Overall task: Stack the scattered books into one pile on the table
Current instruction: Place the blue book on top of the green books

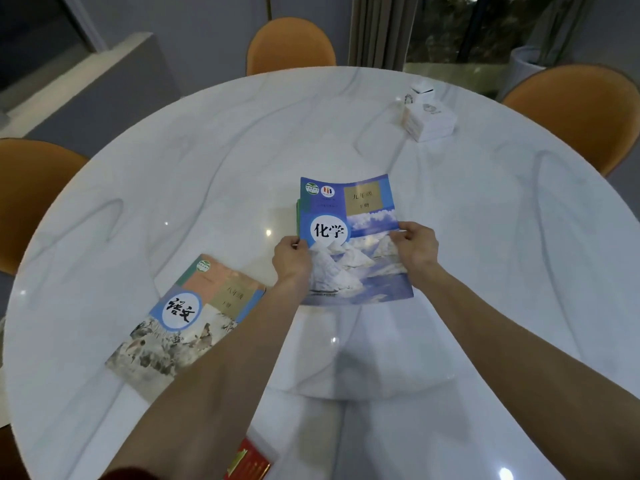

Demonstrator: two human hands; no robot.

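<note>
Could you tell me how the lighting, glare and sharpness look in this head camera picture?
In the head view the light is dim and bluish; small bright glare spots sit on the glossy table. The wide lens bows the table's rim. The chemistry book, gripped by the left hand and right hand, is readable; the language book is softer, and the white boxes are blurred.

Three orange chairs (290,43); white boxes (427,116) far right.
</note>
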